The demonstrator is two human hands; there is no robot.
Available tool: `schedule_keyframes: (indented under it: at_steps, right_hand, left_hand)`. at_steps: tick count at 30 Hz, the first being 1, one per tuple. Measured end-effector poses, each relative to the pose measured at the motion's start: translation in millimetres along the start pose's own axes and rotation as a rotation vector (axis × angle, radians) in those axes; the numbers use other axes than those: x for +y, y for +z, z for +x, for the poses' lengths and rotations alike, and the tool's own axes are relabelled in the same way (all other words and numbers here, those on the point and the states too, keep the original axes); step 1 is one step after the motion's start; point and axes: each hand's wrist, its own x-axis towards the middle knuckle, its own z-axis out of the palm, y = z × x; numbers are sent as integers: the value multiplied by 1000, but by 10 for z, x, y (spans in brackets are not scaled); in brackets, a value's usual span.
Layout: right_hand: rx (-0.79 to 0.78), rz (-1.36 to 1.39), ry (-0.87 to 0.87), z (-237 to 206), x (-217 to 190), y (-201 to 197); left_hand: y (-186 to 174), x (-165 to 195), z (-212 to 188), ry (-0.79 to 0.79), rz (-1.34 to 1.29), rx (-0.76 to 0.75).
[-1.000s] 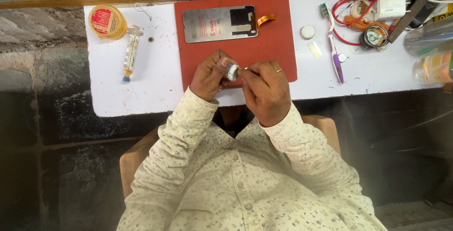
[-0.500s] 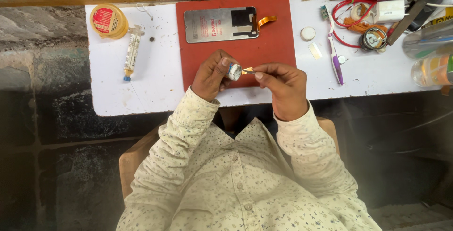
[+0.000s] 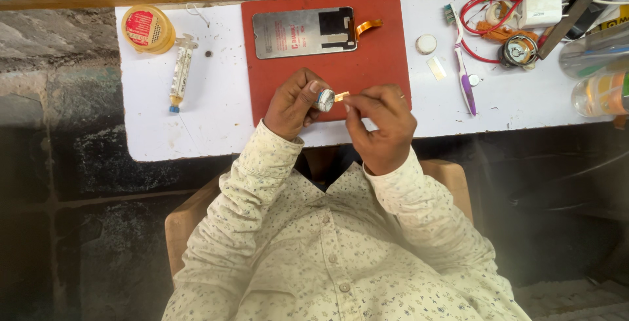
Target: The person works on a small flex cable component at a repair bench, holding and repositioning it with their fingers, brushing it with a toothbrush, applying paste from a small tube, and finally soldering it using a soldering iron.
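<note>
Our left hand grips a small tape roll over the red mat near the bench's front edge. Our right hand pinches the amber tape end, which a second ago sat against the roll and is now drawn out a little, so a strip is coming free.
</note>
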Motion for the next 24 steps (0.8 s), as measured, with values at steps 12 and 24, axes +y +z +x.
schedule_keyframes:
  at_steps: [12, 24]
  right_hand:
    - [-178, -146, -262, 71, 56, -106]
    - [-205, -147, -215, 26, 144, -144]
  left_hand:
    - [16, -13, -1, 5, -5, -9]
    - [5, -49, -12, 11, 41, -7]
